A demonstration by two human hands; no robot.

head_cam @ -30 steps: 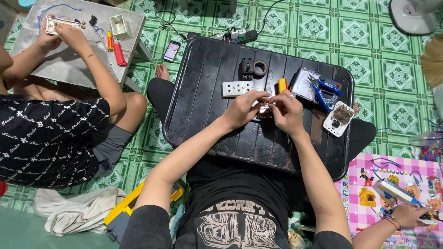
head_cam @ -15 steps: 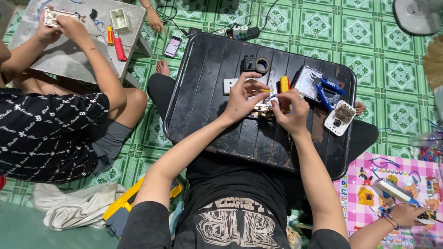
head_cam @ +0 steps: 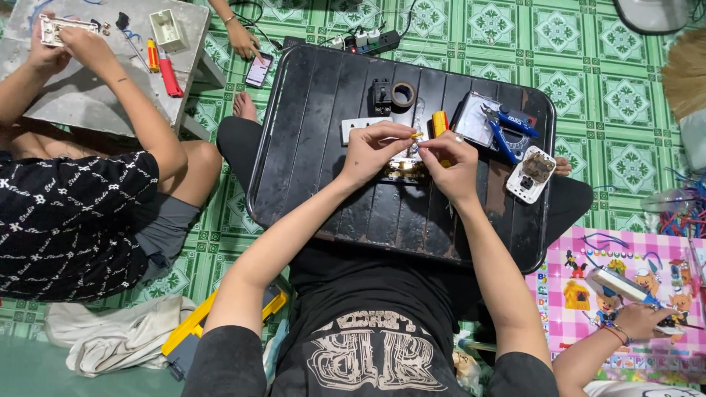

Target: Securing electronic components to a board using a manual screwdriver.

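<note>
Left hand (head_cam: 375,151) has lifted slightly, fingers pinched on a wire; right hand (head_cam: 448,165) clasps the socket part (head_cam: 403,170).

Glossy black slatted tray (head_cam: 309,169), worn paint; brass-look metal part (head_cam: 403,170); white plastic switch plate (head_cam: 531,175).

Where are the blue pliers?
In the head view, the blue pliers lie at the black table's far right corner, on a white sheet, just beyond the person's right hand.
</note>
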